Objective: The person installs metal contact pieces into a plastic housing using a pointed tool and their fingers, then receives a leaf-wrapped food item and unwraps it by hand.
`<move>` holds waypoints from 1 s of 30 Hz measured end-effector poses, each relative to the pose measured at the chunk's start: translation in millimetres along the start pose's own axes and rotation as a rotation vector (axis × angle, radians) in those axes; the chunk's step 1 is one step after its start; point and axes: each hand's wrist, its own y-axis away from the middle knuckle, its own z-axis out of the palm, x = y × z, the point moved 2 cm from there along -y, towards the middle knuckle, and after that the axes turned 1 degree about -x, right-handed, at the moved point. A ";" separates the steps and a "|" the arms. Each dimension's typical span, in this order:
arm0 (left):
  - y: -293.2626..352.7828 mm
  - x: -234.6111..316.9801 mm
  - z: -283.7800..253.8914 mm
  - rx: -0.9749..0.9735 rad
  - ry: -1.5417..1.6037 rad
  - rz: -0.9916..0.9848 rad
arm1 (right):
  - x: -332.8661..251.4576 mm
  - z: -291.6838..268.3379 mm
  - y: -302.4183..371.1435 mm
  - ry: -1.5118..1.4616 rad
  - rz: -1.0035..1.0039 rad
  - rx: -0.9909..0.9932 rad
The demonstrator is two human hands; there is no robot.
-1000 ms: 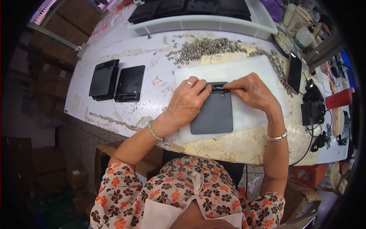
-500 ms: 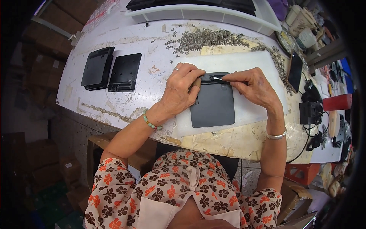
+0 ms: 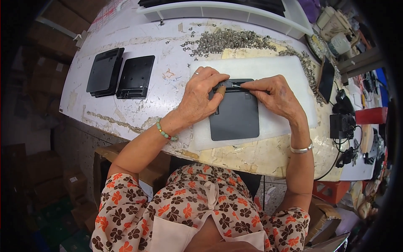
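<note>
Dark-grey plastic panel [image 3: 234, 119]: left hand [image 3: 199, 97] is pinching, hiding its upper-left corner. Slim silvery piece [image 3: 236, 85], type indistinct: right hand [image 3: 276, 96] is pinching it, obscuring one end.

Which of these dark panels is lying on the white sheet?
The grey panel gripped by the left hand; the black panels farther left lie off that white sheet.

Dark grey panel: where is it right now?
In the head view, just right of centre: the dark grey panel lies on the white foam sheet, its far end between the left hand and right hand.
</note>
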 end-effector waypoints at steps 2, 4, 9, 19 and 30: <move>-3.3 -0.2 -1.4 -0.089 0.033 -0.074 | 2.1 2.3 0.3 0.033 -0.023 0.014; -6.1 -5.2 -3.2 -0.121 0.052 -0.074 | 1.5 3.4 0.3 0.065 -0.048 0.027; -8.5 -10.0 1.5 -0.180 0.139 -0.098 | -8.8 5.0 2.8 0.284 -0.140 0.055; -8.4 -10.7 11.1 -0.071 0.169 -0.043 | -38.6 8.2 -0.1 0.600 -0.205 0.048; -6.7 -12.6 14.0 -0.005 0.124 0.008 | -75.2 16.3 -10.8 0.817 -0.199 -0.161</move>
